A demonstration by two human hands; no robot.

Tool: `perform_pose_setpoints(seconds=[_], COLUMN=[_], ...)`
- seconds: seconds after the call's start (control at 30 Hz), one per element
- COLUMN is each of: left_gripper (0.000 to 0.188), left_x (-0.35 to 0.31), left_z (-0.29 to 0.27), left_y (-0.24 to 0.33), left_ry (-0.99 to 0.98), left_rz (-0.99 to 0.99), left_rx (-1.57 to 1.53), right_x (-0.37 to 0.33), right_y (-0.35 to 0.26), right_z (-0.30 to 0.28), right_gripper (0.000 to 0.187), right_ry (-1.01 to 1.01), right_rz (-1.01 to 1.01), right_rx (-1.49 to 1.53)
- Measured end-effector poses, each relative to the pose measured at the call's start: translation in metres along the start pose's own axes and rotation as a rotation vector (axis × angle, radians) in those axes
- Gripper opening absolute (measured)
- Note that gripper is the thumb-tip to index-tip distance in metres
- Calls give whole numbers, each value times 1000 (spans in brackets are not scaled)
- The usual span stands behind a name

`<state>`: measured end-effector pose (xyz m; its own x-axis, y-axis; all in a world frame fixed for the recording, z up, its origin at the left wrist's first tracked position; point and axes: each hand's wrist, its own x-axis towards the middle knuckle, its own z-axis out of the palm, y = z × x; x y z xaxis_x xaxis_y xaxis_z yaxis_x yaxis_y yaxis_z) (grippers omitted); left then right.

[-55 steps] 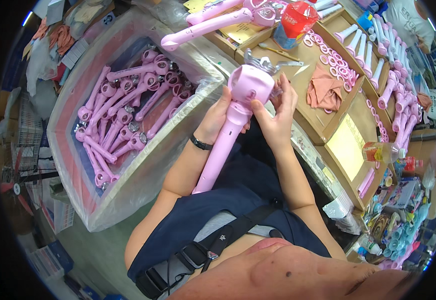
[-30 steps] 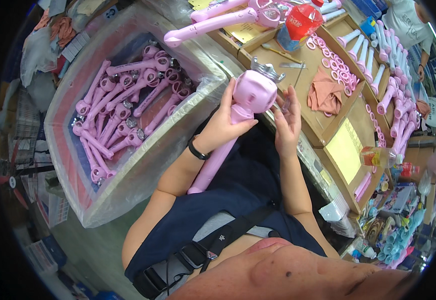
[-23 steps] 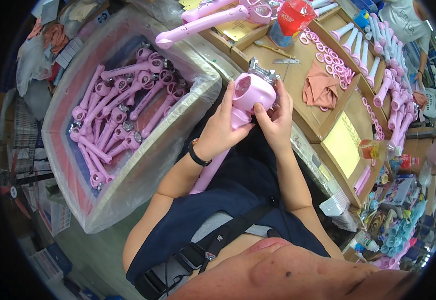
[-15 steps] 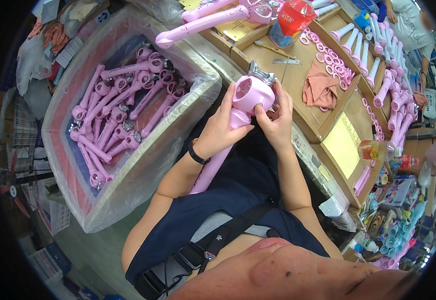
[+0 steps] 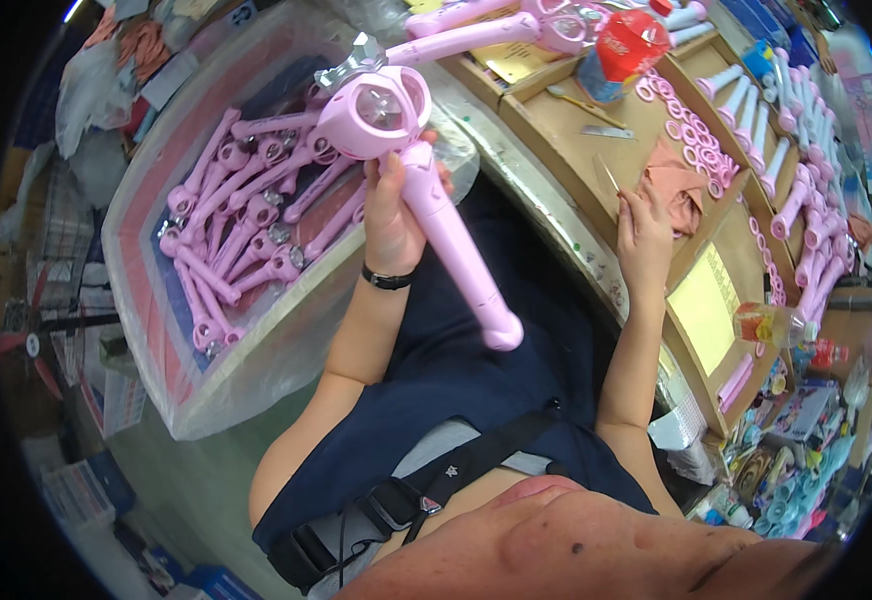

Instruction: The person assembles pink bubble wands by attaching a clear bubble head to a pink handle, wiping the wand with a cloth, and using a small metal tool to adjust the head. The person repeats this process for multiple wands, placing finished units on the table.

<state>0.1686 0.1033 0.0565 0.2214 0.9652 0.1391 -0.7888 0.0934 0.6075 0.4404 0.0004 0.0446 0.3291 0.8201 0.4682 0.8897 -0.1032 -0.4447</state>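
In my left hand (image 5: 396, 215) is a pink toy wand (image 5: 451, 245), gripped just below its head. The round head holds a clear ball in a pink ring and carries a silver crown-like top. The wand's head points up and left over the bin's edge, and its handle slants down toward my apron. Over the wooden tray, my right hand (image 5: 646, 235) has its fingertips closed at the end of a thin pointed blade (image 5: 606, 173). An orange-pink cloth (image 5: 684, 188) lies crumpled against those fingers; part of the grip is hidden.
A plastic-lined bin (image 5: 191, 405) full of similar wands stands at left. The partitioned tray (image 5: 561, 135) holds a brush (image 5: 586, 105), a flat metal strip (image 5: 606, 131), pink rings (image 5: 691, 140) and a yellow sheet (image 5: 708, 305). Bottles (image 5: 621, 55) and more wand parts (image 5: 796, 120) surround it.
My left hand has moved up and left with the wand, turning its head upward. My right hand has left the wand and reached to the cloth, where the thin blade has shifted.
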Motion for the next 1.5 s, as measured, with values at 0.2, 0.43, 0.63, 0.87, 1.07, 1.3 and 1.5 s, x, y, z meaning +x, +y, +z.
perform_pose_setpoints(seconds=[0.2, 0.43, 0.63, 0.87, 1.07, 1.3, 1.5], left_gripper=[43, 43, 39, 77, 57, 51, 64], left_x=[-7, -25, -29, 2, -17, -29, -11], left_z=[-2, 14, 12, -5, 6, 9, 0], left_y=[-10, -31, -40, -25, -41, -51, -41], left_ry=[-33, -91, -163, -323, -212, -128, -228], left_rz=[10, -259, -256, -84, -180, -342, -302], left_rx=[-99, 216, 168, 108, 222, 97, 39], right_x=[-55, -110, -118, -132, -134, -136, -139], right_y=[-59, -109, -108, -95, -93, -89, -85], right_z=[-8, 23, 27, 24, 26, 28, 27], right_gripper=[47, 60, 59, 62, 63, 63, 63], right_ry=[-541, -709, -621, -748, -727, -716, -783], right_rz=[96, 371, 334, 240, 366, 408, 355], right_rx=[863, 690, 675, 830, 872, 784, 901])
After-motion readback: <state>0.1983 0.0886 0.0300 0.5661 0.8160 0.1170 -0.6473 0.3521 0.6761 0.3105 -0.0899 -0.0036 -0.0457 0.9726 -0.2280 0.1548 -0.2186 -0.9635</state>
